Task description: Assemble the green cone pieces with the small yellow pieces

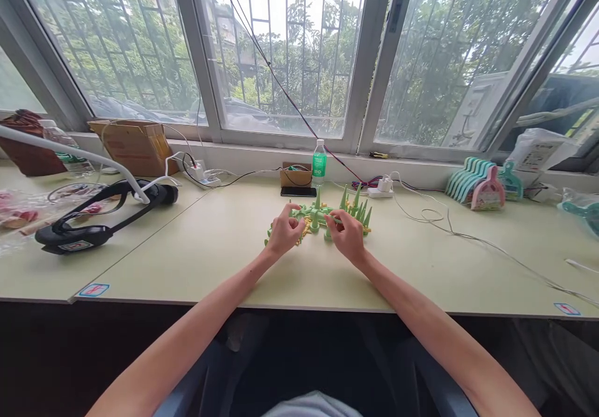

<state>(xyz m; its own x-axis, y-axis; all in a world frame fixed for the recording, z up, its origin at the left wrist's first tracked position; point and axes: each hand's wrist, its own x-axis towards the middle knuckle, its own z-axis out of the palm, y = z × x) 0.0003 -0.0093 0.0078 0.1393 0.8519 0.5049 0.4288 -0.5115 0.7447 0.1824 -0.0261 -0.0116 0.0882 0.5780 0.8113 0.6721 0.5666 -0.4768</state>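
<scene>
Several pale green plastic pieces, some shaped like pointed cones (357, 195), stand in a cluster on the table in front of me, with small yellow pieces (307, 227) among them. At the left side of the cluster is my left hand (283, 231). Its fingers are curved, thumb and forefinger look apart, and nothing shows between them. My right hand (347, 235) pinches a thin green plastic piece (335, 219) between thumb and fingertips, over the right part of the cluster. The hands partly hide the pieces beneath and behind them.
Behind the cluster are a phone (298, 191), a small cardboard box (296, 176) and a green-labelled bottle (319, 162). A black headset (105, 217) lies left. Cables (468, 233) cross the table at right, near toy dustpans (487, 191). Windows rise beyond.
</scene>
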